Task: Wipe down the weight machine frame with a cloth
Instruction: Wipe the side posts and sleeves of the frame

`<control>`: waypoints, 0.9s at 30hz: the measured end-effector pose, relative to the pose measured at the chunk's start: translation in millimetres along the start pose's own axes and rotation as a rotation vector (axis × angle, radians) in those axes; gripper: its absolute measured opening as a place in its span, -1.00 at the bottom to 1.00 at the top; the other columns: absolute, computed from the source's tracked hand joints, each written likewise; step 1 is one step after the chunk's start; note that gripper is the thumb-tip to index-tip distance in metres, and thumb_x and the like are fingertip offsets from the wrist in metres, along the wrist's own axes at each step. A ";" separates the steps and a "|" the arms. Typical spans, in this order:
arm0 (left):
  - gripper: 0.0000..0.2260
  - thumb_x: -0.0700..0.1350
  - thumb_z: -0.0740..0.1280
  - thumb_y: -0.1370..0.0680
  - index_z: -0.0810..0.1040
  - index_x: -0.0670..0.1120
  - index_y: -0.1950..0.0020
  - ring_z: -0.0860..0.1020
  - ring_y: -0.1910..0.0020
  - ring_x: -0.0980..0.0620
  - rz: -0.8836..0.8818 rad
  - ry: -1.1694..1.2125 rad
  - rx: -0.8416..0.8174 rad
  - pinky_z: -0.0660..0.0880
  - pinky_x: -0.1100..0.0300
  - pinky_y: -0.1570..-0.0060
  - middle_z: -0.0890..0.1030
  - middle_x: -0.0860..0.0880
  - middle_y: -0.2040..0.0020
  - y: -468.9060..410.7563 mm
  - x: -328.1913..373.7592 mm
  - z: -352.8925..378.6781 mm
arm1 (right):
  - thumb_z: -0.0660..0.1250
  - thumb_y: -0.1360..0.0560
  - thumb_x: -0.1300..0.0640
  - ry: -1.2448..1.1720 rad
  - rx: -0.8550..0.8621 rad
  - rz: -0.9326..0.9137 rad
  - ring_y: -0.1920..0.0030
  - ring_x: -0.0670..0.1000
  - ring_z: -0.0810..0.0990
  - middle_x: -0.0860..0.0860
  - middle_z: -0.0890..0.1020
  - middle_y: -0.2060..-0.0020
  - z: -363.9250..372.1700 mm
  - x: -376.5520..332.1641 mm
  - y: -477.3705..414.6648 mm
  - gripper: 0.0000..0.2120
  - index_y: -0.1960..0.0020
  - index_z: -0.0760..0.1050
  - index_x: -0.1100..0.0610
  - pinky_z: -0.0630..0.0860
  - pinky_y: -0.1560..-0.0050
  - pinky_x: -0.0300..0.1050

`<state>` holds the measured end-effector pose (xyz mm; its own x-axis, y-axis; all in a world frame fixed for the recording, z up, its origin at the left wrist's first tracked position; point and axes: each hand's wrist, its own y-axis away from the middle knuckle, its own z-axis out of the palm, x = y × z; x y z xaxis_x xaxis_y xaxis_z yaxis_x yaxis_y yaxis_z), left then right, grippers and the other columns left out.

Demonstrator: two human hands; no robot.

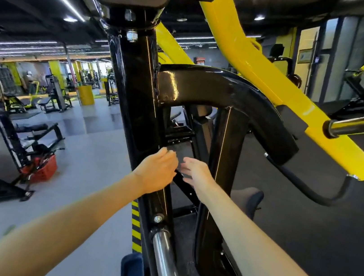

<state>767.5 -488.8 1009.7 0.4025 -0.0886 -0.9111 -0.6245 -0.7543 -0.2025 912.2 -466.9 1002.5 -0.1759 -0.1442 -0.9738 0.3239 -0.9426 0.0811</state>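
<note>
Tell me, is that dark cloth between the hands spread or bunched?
Spread, it seems: the dark grey cloth hangs flat between the left hand and right hand; blur hides folds.

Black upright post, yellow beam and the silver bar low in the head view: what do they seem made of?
Black upright post: likely steel tube, glossy black paint or powder coat; sharp light streaks, bolted joints.
Yellow beam: probably the same metal, glossy yellow coat; soft highlights.
Silver bar: bare polished or chromed metal; mirror-like reflections.
</note>
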 end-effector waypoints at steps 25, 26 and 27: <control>-0.64 -0.03 0.01 -0.68 0.30 -0.12 -0.44 0.23 -0.15 0.16 -1.395 1.687 0.343 0.12 0.44 -0.09 0.30 -0.12 -0.18 52.6 -35.1 16.4 | 0.04 -0.67 0.04 0.055 0.248 -0.462 -0.25 0.07 0.47 0.09 0.50 -0.19 98.3 -29.1 -20.1 -0.63 -0.43 0.35 0.07 0.38 -0.32 -0.02; -0.66 -0.04 0.01 -0.68 0.36 -0.16 -0.37 0.25 -0.16 0.10 -1.403 1.690 0.330 0.16 0.38 -0.08 0.32 -0.17 -0.14 55.3 -29.6 23.9 | 0.06 -0.67 0.13 0.051 0.256 -0.537 -0.30 0.01 0.42 0.08 0.45 -0.29 101.3 -36.2 -16.6 -0.60 -0.50 0.26 0.09 0.34 -0.31 -0.15; -0.67 -0.04 0.02 -0.68 0.39 -0.21 -0.29 0.28 -0.18 0.02 -1.401 1.691 0.318 0.20 0.32 -0.09 0.34 -0.22 -0.11 58.2 -24.0 30.3 | 0.08 -0.66 0.21 0.078 0.257 -0.619 -0.37 -0.01 0.35 0.08 0.38 -0.39 105.8 -36.0 -12.3 -0.56 -0.53 0.17 0.10 0.28 -0.33 -0.24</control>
<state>701.2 -510.9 1008.9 0.4793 -0.1914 0.8565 0.5085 -0.7349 -0.4487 816.2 -482.0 1059.1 -0.1868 0.4591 -0.8686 -0.0485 -0.8873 -0.4586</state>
